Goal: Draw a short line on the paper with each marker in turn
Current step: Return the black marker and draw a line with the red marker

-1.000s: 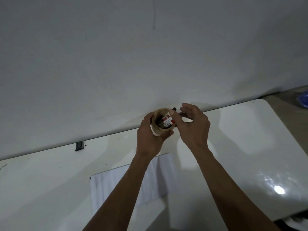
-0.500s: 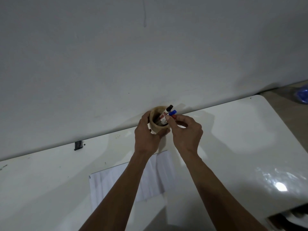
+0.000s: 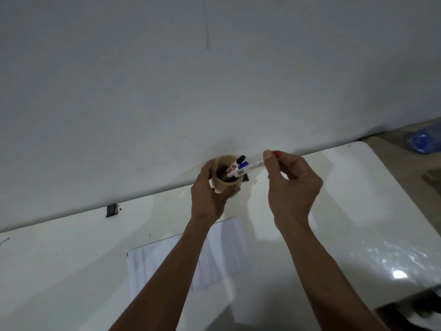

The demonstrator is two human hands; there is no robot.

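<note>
The left hand wraps around a tan cup, fingers curled at its far side and thumb at its near side, holding it tilted with the mouth turned toward the camera. The cup is at the far edge of the white table, close to the grey wall; whether its base touches the table cannot be told.

Two markers lean out of the cup toward the right: one with a black cap and, just beside it, one with a blue cap. A red label shows on the body of the black-capped one.

The right hand pinches a third marker between thumb and fingers. This marker has a white body and a red cap, which peeks out just past the thumb tip. It lies nearly level, its lower end over the rim of the cup, crossing in front of the blue cap, its capped end in the pinch. The other fingers of this hand are loosely curled.

A white paper lies flat on the table nearer the person, partly hidden under the left forearm. No lines can be made out on it.

A small dark clip sits at the far edge of the table to the left. A blue thing, blurred, lies on the floor at the far right.
</note>
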